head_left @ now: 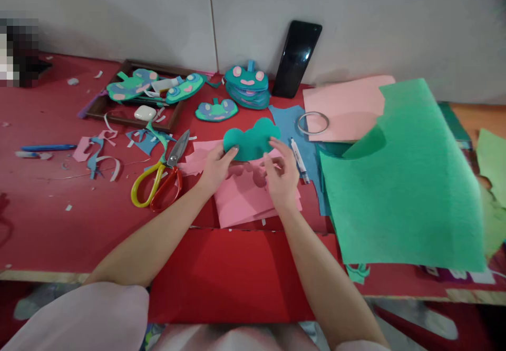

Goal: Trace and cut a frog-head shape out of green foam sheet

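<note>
A teal felt cutout [253,141] with a wavy, rounded upper edge is held up over the table between my hands. My left hand [217,167] pinches its left end, thumb on top. At the right end, my right hand [283,174] has curled fingers with the fingertips on the cutout's edge. Beneath lie pink felt sheets [245,203] with scalloped cuts. Scissors [166,174] with one yellow and one red handle lie partly spread beside my left forearm. A white marker [299,160] rests on blue felt [288,116] near my right hand.
Finished frog-like felt faces [215,110] and a stack of them [247,85] lie at the back. A brown tray [172,116] holds more. A black phone [297,58] leans on the wall. Right are a metal ring [313,123], pink felt [340,103] and a large green sheet [403,193].
</note>
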`<state>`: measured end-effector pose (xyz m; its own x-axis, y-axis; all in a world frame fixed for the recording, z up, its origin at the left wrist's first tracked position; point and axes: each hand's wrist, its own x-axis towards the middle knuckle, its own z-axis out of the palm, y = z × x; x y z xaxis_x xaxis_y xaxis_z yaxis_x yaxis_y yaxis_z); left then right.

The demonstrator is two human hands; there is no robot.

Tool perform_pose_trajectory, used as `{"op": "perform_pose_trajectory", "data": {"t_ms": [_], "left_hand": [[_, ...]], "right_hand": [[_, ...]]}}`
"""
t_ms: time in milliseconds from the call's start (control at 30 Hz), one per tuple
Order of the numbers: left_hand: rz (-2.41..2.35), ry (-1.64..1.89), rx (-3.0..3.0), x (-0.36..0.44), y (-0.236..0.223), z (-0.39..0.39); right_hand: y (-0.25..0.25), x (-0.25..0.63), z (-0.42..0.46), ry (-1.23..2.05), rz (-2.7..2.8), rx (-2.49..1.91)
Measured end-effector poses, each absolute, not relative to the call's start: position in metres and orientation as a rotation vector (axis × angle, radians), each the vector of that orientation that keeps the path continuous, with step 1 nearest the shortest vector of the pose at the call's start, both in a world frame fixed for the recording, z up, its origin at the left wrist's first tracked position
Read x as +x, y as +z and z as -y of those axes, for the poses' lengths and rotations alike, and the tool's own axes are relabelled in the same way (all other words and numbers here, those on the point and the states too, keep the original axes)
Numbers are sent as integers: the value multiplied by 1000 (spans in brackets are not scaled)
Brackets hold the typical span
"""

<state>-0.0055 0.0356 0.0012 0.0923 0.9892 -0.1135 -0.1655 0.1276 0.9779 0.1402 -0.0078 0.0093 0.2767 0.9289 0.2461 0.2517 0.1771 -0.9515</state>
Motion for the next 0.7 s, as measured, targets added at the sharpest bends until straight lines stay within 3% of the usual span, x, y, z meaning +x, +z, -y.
{"op": "perform_pose_trajectory", "data": {"t_ms": [100,267,700], "left_hand": [[-1057,1094,972,-6,0,-36],[-970,1021,916,-8,0,-37],[-812,1003,815,-8,0,-38]], "right_hand": [[0,151,-2,692,902,-1399],[-9,159,-10,992,739,-1333],[-9,157,-9,986,682,-1294]]}}
